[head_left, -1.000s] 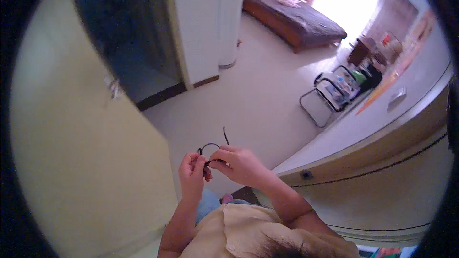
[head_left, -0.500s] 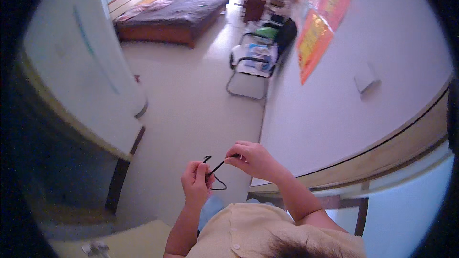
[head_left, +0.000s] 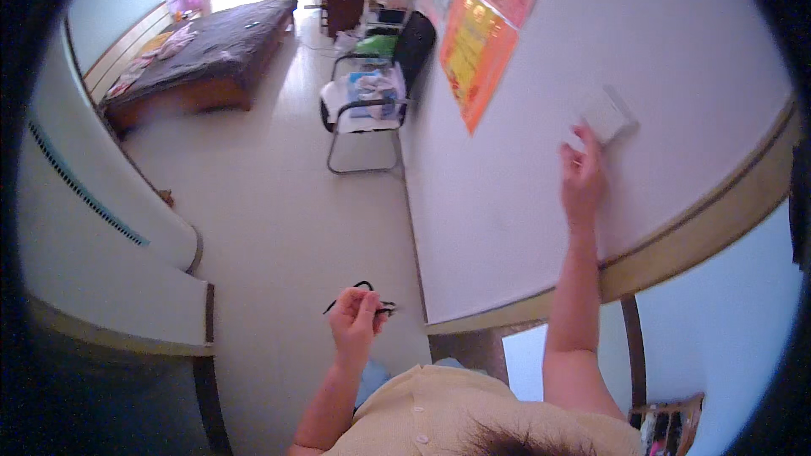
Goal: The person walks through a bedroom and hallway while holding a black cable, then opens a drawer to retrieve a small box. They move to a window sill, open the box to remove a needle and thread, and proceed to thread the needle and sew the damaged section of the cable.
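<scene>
My left hand (head_left: pixel 356 317) is closed on a thin black cord (head_left: pixel 363 285). A loop of the cord stands up above the fingers, and a short end sticks out to the right by the thumb. What is on that end is too small to make out. My right arm stretches forward to the wall at the right. My right hand (head_left: pixel 583 173) is there with its fingers apart and nothing in it. Its fingertips are at the lower left edge of a white switch plate (head_left: pixel 606 118); whether they press it I cannot tell.
Ahead is a room with a bed (head_left: pixel 211 42) under a dark cover. A black-framed chair (head_left: pixel 367 110) piled with things stands along the right wall (head_left: pixel 507 219). Orange and red posters (head_left: pixel 475 59) hang there. A white cabinet-like appliance (head_left: pixel 110 228) stands at the left.
My right hand has let go of the black cord and reached up and right to the switch plate. The left hand keeps the cord. The view has turned right.
</scene>
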`<state>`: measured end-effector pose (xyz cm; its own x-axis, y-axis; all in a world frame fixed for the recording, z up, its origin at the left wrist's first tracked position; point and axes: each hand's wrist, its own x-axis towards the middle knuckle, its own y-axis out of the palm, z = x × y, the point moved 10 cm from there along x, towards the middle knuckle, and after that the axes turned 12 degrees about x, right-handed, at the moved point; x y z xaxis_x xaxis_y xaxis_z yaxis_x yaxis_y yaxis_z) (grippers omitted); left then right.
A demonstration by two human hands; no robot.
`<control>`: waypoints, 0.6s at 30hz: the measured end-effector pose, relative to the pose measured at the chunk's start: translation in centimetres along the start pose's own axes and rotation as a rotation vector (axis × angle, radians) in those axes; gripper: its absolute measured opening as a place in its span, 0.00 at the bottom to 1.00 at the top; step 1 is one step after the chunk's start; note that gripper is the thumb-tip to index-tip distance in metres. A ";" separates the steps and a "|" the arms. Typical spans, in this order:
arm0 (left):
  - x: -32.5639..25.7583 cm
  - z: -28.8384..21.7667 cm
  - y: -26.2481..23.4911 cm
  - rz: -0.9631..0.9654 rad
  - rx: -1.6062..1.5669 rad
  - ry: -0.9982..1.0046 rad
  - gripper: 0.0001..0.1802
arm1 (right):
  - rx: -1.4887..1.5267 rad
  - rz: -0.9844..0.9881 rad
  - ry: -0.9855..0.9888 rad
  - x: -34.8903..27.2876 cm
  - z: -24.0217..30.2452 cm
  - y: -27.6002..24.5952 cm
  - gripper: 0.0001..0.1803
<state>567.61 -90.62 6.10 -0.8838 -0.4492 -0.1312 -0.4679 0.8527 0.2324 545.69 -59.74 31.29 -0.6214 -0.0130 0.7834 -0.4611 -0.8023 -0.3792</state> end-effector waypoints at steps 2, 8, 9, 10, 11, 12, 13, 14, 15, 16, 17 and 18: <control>0.8 0.4 0.0 0.022 0.039 -0.026 0.06 | 0.370 -0.026 0.315 -0.6 -1.7 0.3 0.26; 2.3 -0.7 -0.3 0.023 0.087 -0.012 0.06 | 0.411 -0.048 0.288 0.0 -3.3 -0.8 0.26; 2.4 -0.5 -0.7 0.017 0.086 -0.030 0.06 | 0.411 -0.042 0.307 0.0 -3.3 -0.5 0.25; 2.6 -0.2 -1.2 0.014 0.084 -0.050 0.06 | 0.408 -0.037 0.328 -0.1 -3.3 -0.1 0.25; 2.6 0.0 -1.5 0.003 0.075 -0.069 0.05 | 0.406 -0.038 0.333 0.2 -3.1 -0.1 0.25; 2.6 0.5 -1.9 -0.007 0.066 -0.089 0.05 | 0.408 -0.042 0.330 0.3 -3.2 -0.3 0.25; 2.7 0.8 -2.3 -0.014 0.057 -0.110 0.05 | 0.408 -0.048 0.328 0.2 -3.4 -0.5 0.25; 2.9 0.3 -2.4 -0.012 0.056 -0.081 0.05 | 0.412 -0.056 0.327 0.1 -3.4 -0.8 0.25; 3.1 0.5 -2.8 -0.020 0.053 -0.073 0.05 | 0.387 -0.054 0.384 -0.2 -2.4 -0.4 0.24; 3.5 0.5 -3.1 -0.028 0.051 -0.064 0.05 | 0.362 -0.052 0.441 -0.3 -1.3 -0.1 0.25; 4.0 0.4 -3.3 -0.042 0.055 -0.074 0.05 | 0.361 -0.041 0.410 -0.2 -1.4 -0.2 0.24; 4.5 0.5 -3.6 -0.028 0.046 -0.079 0.05 | 0.305 -0.040 0.406 -0.3 -1.5 -0.1 0.24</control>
<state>565.31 -95.55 4.16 -0.8659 -0.4523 -0.2135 -0.4903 0.8521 0.1834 545.00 -58.76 30.37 -0.8310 0.2060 0.5167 -0.3214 -0.9360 -0.1438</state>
